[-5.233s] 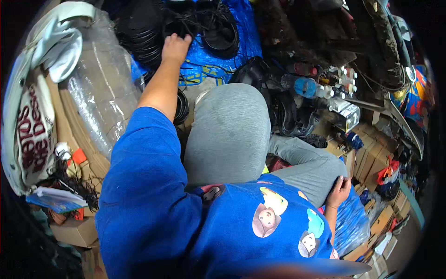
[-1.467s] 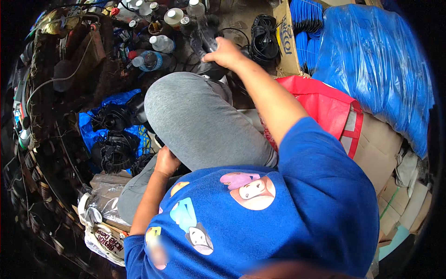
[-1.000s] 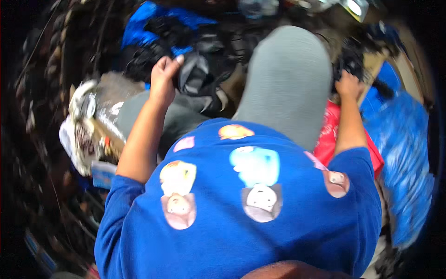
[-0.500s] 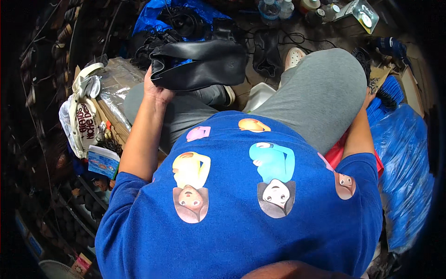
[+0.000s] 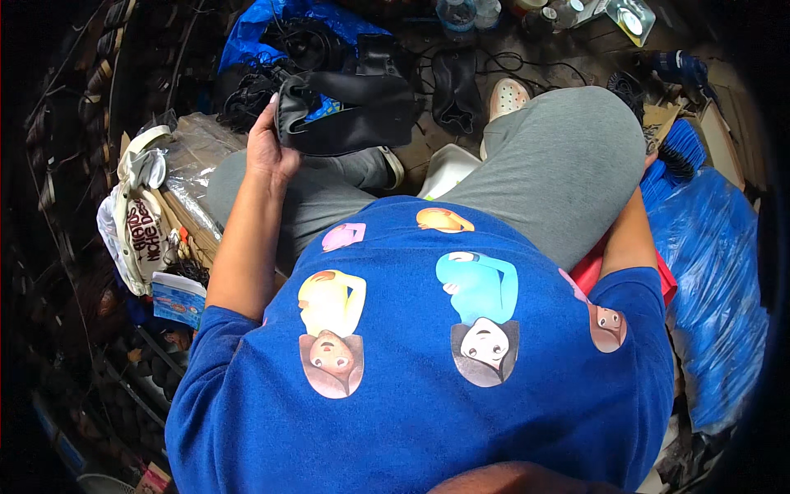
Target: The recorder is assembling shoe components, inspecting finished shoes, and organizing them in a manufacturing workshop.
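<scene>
My left hand (image 5: 272, 156) grips one end of a black leather shoe upper (image 5: 362, 130), out in front of my left knee. The thumb points up along the upper's edge, and the open slot in the leather faces me. My right hand (image 5: 650, 160) reaches down past my right knee, and the knee hides most of it. Its fingers do not show. Closest to it are blue ribbed pieces (image 5: 685, 152) and a piece of brown cardboard (image 5: 661, 120).
More black leather pieces (image 5: 455, 90) lie ahead on the floor, beside a blue plastic sheet (image 5: 239, 45). Bottles (image 5: 455, 14) stand at the far edge. A white cloth bag (image 5: 141, 222) sits at my left, and a blue plastic-wrapped bundle (image 5: 712, 288) at my right.
The shoe upper has shifted slightly left and turned in my left hand, and the thumb now shows. My right hand stays low beside the right knee.
</scene>
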A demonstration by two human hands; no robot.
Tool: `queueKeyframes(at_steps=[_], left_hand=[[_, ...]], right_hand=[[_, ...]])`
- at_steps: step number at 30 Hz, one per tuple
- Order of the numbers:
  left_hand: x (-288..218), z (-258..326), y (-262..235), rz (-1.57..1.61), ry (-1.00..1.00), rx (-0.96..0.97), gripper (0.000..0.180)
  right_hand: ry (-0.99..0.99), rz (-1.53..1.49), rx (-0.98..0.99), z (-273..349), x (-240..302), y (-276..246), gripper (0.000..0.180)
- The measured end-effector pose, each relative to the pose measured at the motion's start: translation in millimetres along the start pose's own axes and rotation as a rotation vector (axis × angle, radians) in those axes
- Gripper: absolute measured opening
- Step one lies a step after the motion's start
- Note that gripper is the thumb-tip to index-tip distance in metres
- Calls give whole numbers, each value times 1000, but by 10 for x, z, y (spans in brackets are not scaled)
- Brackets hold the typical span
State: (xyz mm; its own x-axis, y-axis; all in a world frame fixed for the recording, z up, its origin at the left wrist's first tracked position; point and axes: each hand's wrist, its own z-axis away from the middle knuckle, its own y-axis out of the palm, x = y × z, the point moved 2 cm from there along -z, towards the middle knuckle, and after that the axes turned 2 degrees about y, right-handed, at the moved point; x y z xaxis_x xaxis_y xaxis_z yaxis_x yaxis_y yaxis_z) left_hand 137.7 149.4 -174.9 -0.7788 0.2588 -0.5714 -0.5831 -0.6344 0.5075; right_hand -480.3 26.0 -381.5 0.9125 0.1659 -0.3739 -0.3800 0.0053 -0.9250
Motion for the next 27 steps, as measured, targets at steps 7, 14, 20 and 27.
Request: queueKeyframes(at_steps=[7,14,20,27], left_hand=[[210,22,360,-605,295,183,19],[532,359,898,-833,336,414,24],[430,584,1186,-529,202,515,21],[-319,375,653,129,49,374,20]], right_hand=[[236,-1418,-219,-827,111,-1744,35],[-893,-1268,-195,-136,1771,-4126,64],[-870,-936,-97,176,1814,-4202,77],[-674,-1071,-22,451,1169,-4234,53]])
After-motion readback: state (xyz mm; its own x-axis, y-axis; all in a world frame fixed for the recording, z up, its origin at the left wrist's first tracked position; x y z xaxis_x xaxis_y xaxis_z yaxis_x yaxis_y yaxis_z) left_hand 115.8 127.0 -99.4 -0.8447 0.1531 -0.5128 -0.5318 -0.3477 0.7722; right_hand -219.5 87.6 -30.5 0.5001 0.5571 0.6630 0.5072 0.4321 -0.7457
